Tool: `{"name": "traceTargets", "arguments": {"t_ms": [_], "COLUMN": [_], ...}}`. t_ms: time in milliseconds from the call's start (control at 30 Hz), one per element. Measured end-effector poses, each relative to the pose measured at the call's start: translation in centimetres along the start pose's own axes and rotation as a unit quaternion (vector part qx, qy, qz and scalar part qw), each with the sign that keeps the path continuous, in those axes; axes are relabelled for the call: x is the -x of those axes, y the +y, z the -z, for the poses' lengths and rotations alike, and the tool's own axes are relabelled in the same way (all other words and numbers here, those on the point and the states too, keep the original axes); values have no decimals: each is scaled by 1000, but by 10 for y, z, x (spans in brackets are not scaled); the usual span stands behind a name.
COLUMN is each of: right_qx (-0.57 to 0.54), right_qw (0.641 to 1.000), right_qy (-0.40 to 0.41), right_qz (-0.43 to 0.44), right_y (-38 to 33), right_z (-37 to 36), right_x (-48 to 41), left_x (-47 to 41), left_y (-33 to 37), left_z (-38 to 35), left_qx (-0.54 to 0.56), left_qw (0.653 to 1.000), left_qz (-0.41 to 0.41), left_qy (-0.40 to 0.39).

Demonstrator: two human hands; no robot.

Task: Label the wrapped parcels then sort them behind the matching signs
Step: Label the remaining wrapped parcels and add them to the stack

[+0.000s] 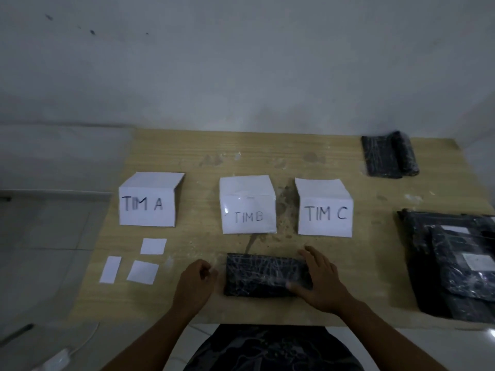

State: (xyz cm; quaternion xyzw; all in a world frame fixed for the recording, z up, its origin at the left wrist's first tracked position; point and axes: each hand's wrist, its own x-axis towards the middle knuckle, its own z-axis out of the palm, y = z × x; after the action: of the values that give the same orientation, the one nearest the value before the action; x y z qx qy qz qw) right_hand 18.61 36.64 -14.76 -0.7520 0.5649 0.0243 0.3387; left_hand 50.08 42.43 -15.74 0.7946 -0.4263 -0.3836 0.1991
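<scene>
A black plastic-wrapped parcel [263, 274] lies on the wooden table [203, 306] in front of me. My right hand [318, 279] grips its right end, fingers over the top and thumb along the near edge. My left hand [197, 279] hovers just left of the parcel with fingers curled, holding nothing that I can see. Three folded paper signs stand behind: TIM A [147, 202], TIM B [247, 207], TIM C [324, 210]. Three blank white labels [143, 271] lie at the front left.
A stack of black wrapped parcels with white labels [460, 263] sits at the right edge. Two rolled black parcels [388, 156] lie at the back right. A white cable [80, 346] runs on the floor at lower left.
</scene>
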Motion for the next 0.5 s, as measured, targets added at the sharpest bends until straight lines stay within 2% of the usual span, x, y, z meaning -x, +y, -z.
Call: {"name": "traceTargets", "arguments": {"t_ms": [100, 200, 367, 500], "right_qx": [19, 90, 72, 84], "right_qw": [999, 989, 988, 984], "right_qy": [46, 99, 78, 5], "right_qz": [14, 55, 114, 155], "right_y": [-12, -29, -64, -95], "right_z": [-5, -10, -15, -17], "right_x": [-6, -18, -37, -47], "left_x": [-5, -4, -1, -1], "left_y": [-14, -25, -40, -56], "left_z": [15, 28, 37, 38], "left_qx": [-85, -138, -160, -180], "left_qw": [988, 971, 962, 962], "left_qz": [-29, 13, 129, 146], "left_qy": [126, 194, 181, 145]}}
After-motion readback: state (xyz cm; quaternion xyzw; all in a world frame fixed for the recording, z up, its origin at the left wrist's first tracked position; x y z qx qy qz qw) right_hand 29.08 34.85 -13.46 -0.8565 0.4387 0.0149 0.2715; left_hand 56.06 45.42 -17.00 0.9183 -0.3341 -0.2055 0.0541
